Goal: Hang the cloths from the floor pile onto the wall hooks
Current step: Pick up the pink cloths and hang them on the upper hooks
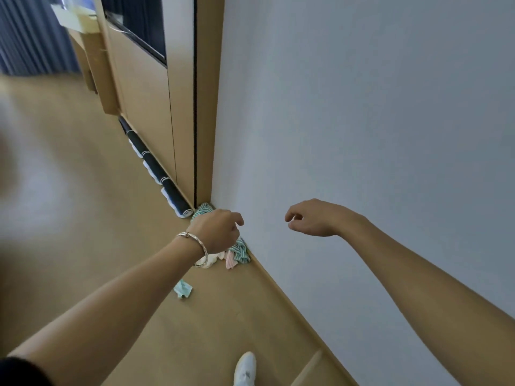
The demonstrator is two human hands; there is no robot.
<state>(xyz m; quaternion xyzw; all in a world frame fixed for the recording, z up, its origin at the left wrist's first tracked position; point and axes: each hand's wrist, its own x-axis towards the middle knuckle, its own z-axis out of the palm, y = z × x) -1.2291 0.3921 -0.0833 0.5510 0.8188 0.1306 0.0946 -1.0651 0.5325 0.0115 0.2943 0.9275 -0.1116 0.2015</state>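
1. Cloths in a pile (240, 251) lie on the floor (69, 190) at the centre of the frame, against the foot of the wall (362, 107). Nearer than them, at the bottom edge, shows the toe of a white shoe (245, 369).
2. Both bare forearms reach in from the lower corners towards the centre.
3. A small pale-green scrap (183, 291) lies alone on the floor, just below the pile and apart from it.
4. The left hand (217, 232), with a silver bracelet (195, 243) at the wrist, hangs in front of the pile with its back to the camera. Its fingers are loosely curled and no cloth shows in them. I cannot tell whether it touches the pile.
5. The right hand (309, 218) hangs in front of the wall, right of centre, with fingers loosely bent and holding nothing.
6. The pile shows green-striped, pink and cream cloths.
7. Beyond it, a dark rolled mat (158, 168) lies along the bottom of a wooden door (145, 107).
8. A dark curtain (28, 32) fills the upper left corner.
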